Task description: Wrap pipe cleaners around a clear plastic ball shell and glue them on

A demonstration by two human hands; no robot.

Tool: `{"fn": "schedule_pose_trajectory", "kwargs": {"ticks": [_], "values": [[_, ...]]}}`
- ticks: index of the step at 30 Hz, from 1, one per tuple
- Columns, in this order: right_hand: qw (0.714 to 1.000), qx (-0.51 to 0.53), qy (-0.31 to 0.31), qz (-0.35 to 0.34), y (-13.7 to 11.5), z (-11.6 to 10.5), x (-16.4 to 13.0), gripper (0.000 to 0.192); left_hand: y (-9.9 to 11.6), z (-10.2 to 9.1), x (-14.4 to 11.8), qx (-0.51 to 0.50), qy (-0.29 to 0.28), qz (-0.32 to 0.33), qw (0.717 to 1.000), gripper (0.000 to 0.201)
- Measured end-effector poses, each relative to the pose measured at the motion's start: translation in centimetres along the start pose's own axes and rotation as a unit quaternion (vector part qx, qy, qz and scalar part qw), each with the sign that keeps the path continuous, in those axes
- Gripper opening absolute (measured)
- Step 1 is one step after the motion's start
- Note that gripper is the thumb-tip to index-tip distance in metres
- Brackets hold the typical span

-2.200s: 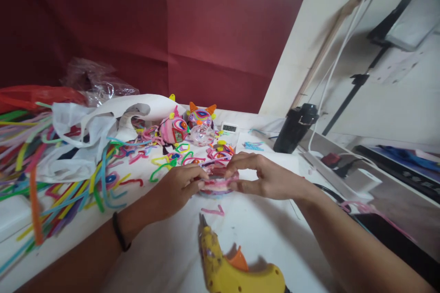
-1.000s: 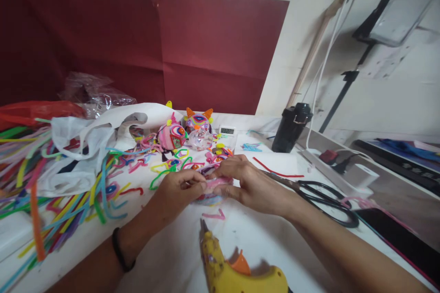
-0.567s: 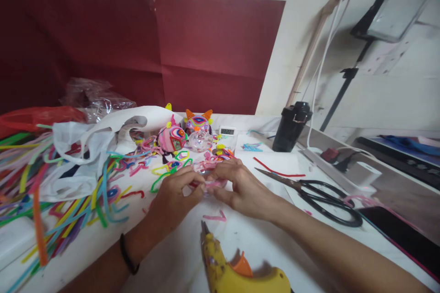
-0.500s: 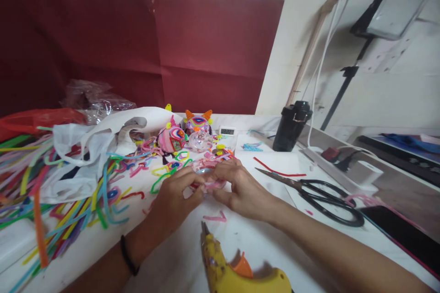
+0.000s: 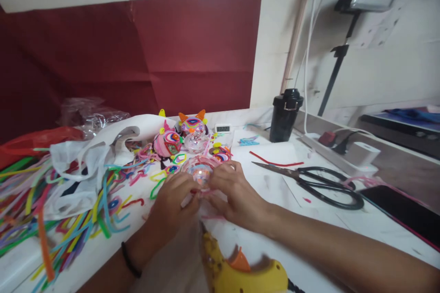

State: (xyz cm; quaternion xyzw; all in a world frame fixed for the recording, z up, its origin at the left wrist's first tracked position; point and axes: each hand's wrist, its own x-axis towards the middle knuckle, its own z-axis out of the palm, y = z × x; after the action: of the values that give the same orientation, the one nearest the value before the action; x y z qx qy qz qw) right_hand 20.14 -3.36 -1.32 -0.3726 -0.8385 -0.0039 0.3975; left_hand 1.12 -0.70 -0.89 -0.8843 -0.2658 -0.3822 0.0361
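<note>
Both hands meet over a white surface (image 5: 261,183). The left hand (image 5: 173,203) and right hand (image 5: 233,192) pinch a clear round ornament wrapped in pink pipe cleaner (image 5: 200,171) between their fingertips. A yellow glue gun (image 5: 240,274) lies just below the hands; black scissors (image 5: 316,183) lie beyond the right hand.

glue gun (image 5: 240,272) before hands | scissors (image 5: 316,183) right | pipe cleaners (image 5: 51,210) left
</note>
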Motion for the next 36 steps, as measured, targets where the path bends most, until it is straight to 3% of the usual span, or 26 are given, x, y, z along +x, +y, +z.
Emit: {"fn": "schedule_pose_trajectory", "kwargs": {"ticks": [7, 18, 26, 36], "values": [[0.998, -0.031, 0.043, -0.023, -0.6, 0.2, -1.8, 0.007, 0.6, 0.3, -0.2, 0.021, -0.006, 0.098, 0.995, 0.010], [0.990, -0.079, 0.075, -0.085, 0.2, 0.9, -1.8, 0.008, 0.2, 0.6, -0.6, 0.051, -0.010, 0.165, 0.985, 0.012], [0.985, -0.109, 0.055, -0.123, 0.9, 1.5, -2.1, 0.015, 0.5, 0.3, -0.3, 0.078, -0.004, 0.197, 0.977, 0.012], [0.980, -0.123, 0.107, -0.111, 0.8, 2.2, -2.5, 0.013, 0.7, 0.0, 0.5, 0.089, 0.020, 0.202, 0.975, 0.018]]}}
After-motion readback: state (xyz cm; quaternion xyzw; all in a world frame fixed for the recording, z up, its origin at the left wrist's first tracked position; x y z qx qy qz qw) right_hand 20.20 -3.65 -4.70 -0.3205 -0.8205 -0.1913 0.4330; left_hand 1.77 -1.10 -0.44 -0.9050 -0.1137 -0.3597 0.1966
